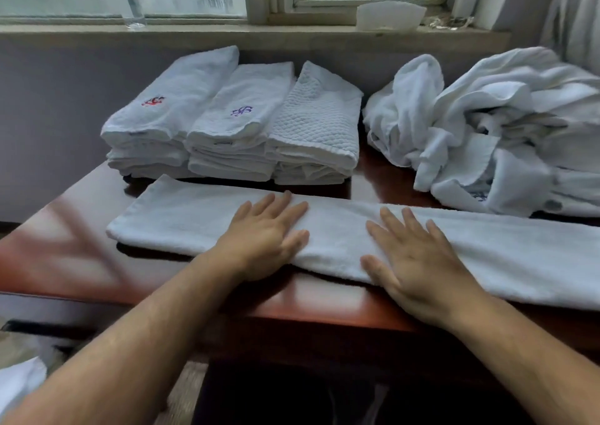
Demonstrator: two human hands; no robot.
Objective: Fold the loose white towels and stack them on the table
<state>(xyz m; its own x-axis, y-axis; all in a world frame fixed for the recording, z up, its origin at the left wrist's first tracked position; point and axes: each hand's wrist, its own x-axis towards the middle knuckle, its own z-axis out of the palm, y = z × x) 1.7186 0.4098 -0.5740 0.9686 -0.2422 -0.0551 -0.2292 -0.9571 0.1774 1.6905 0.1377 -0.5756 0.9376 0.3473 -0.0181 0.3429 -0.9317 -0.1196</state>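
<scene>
Left grip (pixel 266 233) and right grip (pixel 418 255) both flat, fingers straight and spread, palms down on a long white terry towel (pixel 181 220); nothing pinched or curled round, pressing only. The towel is already folded lengthwise into a narrow strip and lies along the near edge of the glossy reddish-brown wooden surface (pixel 74 246); it runs out left of the left grip and well past the right grip to the frame edge; the two grips sit near each other about mid-strip.

Beyond the left grip: three piles of folded white towels, touching side by side; red-embroidered stack (pixel 156 122), purple-embroidered stack (pixel 233 122), waffle-weave stack (pixel 311 125); each several towels deep. Beyond and right of the right grip: crumpled heap of loose white towels (pixel 487 125), large, unfolded.

Judgement: task well under way, not near done; three stacks built; one towel mid-fold, with crosswise folds and stacking left; the heap looks about as bulky as the stacks together. White cloth (pixel 16 389) low, left of the left forearm, off the surface; cannot tell whether it belongs to the job.
</scene>
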